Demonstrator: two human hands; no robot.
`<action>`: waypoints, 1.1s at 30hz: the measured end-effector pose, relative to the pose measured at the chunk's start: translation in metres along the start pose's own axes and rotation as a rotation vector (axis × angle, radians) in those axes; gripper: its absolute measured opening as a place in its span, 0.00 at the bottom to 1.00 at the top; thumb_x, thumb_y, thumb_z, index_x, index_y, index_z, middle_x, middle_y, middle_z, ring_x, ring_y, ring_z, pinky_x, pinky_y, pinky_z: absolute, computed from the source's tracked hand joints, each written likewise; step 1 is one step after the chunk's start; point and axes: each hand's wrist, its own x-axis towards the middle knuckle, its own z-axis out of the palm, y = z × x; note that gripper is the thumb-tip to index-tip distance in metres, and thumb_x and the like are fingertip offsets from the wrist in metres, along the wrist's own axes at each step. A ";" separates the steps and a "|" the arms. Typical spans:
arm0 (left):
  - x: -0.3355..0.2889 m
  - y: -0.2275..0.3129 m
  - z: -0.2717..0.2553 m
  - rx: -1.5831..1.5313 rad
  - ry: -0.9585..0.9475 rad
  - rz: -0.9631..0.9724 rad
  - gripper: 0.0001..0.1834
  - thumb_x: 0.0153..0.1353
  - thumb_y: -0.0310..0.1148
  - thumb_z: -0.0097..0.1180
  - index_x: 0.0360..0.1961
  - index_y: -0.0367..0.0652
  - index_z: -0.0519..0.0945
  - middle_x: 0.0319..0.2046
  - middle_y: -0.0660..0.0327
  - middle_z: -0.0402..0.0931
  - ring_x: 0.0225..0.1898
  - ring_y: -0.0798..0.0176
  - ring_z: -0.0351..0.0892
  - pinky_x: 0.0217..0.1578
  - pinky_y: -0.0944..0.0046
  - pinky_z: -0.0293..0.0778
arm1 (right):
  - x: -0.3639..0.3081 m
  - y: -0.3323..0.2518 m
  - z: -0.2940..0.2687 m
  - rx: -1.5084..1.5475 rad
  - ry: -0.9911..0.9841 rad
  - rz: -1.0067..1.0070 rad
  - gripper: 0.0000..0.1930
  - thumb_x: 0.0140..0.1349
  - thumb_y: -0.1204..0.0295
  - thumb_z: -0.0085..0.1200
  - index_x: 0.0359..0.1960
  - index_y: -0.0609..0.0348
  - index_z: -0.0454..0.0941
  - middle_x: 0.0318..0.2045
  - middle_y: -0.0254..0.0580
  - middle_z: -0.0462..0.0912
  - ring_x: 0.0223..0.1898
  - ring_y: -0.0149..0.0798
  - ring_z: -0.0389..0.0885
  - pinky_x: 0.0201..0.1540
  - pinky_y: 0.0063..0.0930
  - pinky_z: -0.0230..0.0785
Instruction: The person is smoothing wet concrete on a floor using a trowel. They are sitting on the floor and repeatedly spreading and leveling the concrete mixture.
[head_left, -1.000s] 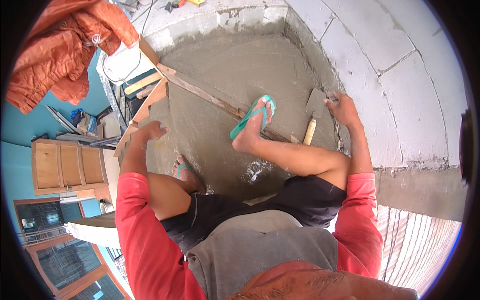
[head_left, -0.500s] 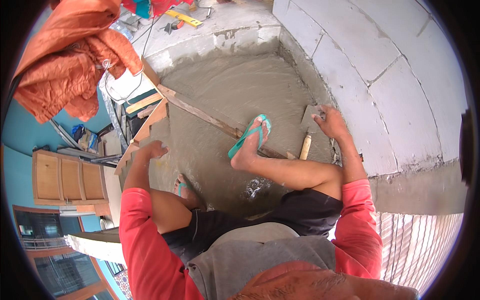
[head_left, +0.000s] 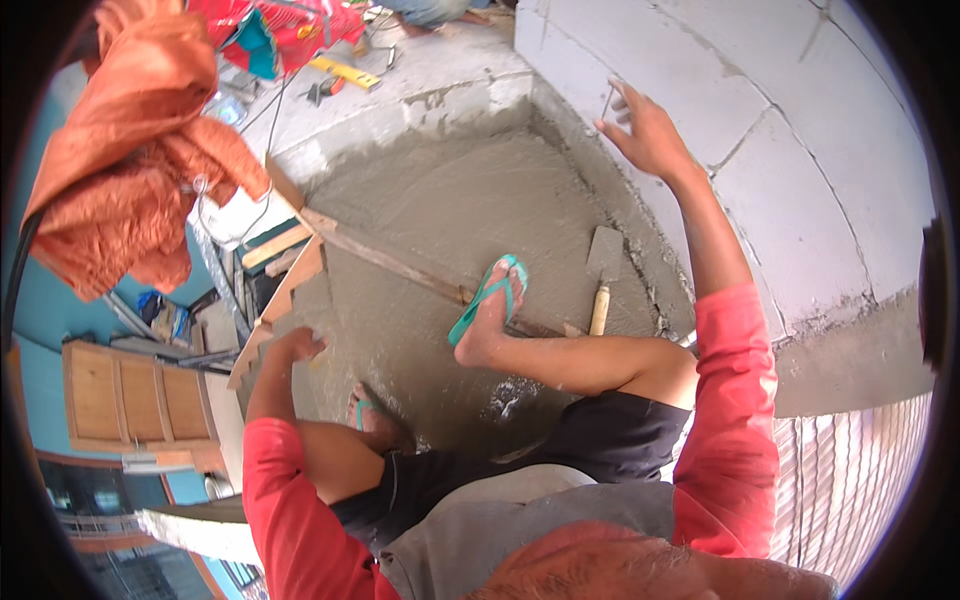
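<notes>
My right hand [head_left: 648, 135] is raised in front of the pale block wall [head_left: 780, 190], fingers apart. A thin dark line shows between its thumb and fingers; I cannot tell whether it is an object or a joint in the wall. Below it, a trowel [head_left: 604, 262] with a wooden handle lies on the wet grey cement [head_left: 420, 180]. Loosely bent, with a gap between thumb and fingers, my left hand [head_left: 298, 346] hangs beside the notched wooden boards [head_left: 290, 285]. Nothing shows in it. My foot in a green flip-flop [head_left: 490, 302] rests by a long wooden strip [head_left: 390, 262].
A yellow spirit level [head_left: 345, 72] lies on the raised slab at the back, where another person's leg [head_left: 430, 12] shows. Orange cloth [head_left: 140, 160] hangs at the left. A wooden panel [head_left: 135, 395] and corrugated sheeting [head_left: 850, 480] flank me.
My right hand has let go of the trowel, leaving it on the cement, and has moved up and away toward the wall. My left hand has loosened slightly. The view has shifted a little.
</notes>
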 end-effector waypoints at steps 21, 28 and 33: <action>-0.022 0.012 -0.013 -0.087 -0.010 -0.039 0.31 0.57 0.56 0.53 0.26 0.32 0.83 0.32 0.39 0.81 0.40 0.38 0.82 0.45 0.47 0.74 | 0.080 0.002 -0.083 -0.063 0.209 0.317 0.50 0.60 0.54 0.59 0.70 0.76 0.41 0.49 0.61 0.80 0.56 0.55 0.77 0.59 0.39 0.68; -0.018 0.012 -0.015 -0.089 -0.043 -0.013 0.32 0.56 0.59 0.53 0.21 0.35 0.82 0.26 0.45 0.82 0.34 0.44 0.83 0.39 0.48 0.75 | 0.075 0.013 -0.086 -0.045 0.273 0.320 0.53 0.59 0.53 0.60 0.69 0.79 0.39 0.49 0.61 0.81 0.55 0.56 0.78 0.58 0.39 0.69; -0.012 0.010 -0.013 -0.071 -0.074 -0.019 0.28 0.56 0.55 0.54 0.22 0.35 0.83 0.29 0.41 0.81 0.37 0.39 0.82 0.42 0.46 0.74 | 0.073 0.017 -0.087 -0.064 0.259 0.322 0.54 0.58 0.52 0.60 0.69 0.79 0.38 0.49 0.61 0.81 0.54 0.55 0.78 0.58 0.39 0.69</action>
